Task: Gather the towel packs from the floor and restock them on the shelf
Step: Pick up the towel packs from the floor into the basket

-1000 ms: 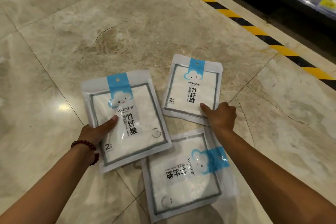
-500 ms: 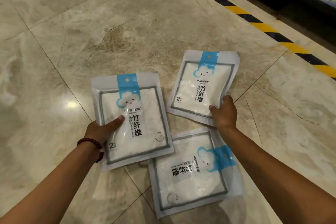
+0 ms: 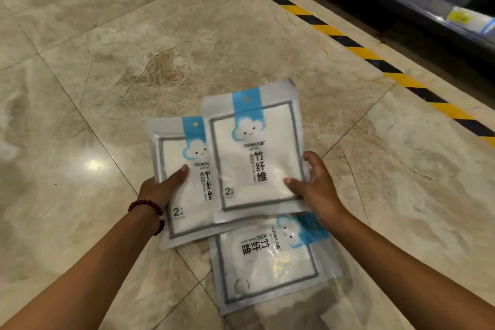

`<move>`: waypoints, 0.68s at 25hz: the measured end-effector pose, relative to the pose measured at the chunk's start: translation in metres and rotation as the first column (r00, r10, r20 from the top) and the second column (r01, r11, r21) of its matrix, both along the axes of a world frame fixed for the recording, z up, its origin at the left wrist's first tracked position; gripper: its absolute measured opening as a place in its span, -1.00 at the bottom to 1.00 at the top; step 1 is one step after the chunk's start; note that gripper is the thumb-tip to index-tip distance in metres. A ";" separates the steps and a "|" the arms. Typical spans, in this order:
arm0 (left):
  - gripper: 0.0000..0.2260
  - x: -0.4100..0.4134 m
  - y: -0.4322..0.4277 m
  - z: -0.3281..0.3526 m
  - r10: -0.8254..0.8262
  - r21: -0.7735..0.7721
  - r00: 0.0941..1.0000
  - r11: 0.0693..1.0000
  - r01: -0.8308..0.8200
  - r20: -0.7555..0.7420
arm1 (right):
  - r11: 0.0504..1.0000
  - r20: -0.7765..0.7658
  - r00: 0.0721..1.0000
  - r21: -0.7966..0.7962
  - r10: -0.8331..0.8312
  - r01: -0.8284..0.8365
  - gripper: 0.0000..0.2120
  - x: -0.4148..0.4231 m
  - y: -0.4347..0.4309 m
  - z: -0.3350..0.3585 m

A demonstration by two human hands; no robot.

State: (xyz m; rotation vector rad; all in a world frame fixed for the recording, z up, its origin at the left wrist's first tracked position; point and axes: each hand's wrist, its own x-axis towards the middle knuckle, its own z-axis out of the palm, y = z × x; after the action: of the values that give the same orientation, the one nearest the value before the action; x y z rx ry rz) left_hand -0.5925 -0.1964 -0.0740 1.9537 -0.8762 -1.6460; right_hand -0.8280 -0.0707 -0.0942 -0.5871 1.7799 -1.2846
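Fingers (image 3: 310, 159) of the right hand (image 3: 320, 190) curl round the edge of one towel pack (image 3: 254, 158), thumb on its face, at centre frame; it overlaps a second pack (image 3: 184, 222) that the left hand (image 3: 160, 187) grips from the left, thumb on top. A third pack (image 3: 267, 262) lies on the marble floor (image 3: 134, 61) below them, lower centre. The shelf (image 3: 428, 0) runs across the upper right.

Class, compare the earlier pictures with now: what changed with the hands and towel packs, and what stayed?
The right hand carried the right pack leftward, overlapping the left pack in the left hand. Both grips held. The third pack stayed on the floor.
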 end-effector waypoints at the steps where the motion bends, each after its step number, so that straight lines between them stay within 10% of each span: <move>1: -0.72 -0.003 0.002 0.000 -0.030 0.005 1.000 1.000 0.030 0.009 | 1.000 0.005 1.000 0.010 0.026 -0.026 -0.53 0.008 0.001 -0.001; 14: -0.78 -0.002 0.013 0.004 -0.154 -0.086 0.987 0.985 0.149 -0.052 | 0.916 -0.126 0.913 0.164 0.388 -0.367 -0.74 0.046 0.004 -0.005; 17: -0.81 0.010 0.003 0.009 -0.116 -0.147 0.993 0.982 0.116 0.007 | 0.772 -0.430 0.643 0.409 0.634 -0.487 -0.56 0.009 0.005 -0.018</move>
State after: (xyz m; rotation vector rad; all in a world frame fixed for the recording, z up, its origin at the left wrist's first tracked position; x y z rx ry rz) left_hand -0.5826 -0.1932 -0.0652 1.8320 -1.0970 -1.5971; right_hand -0.8185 -0.0652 -0.1118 -1.3466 1.9286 -0.4379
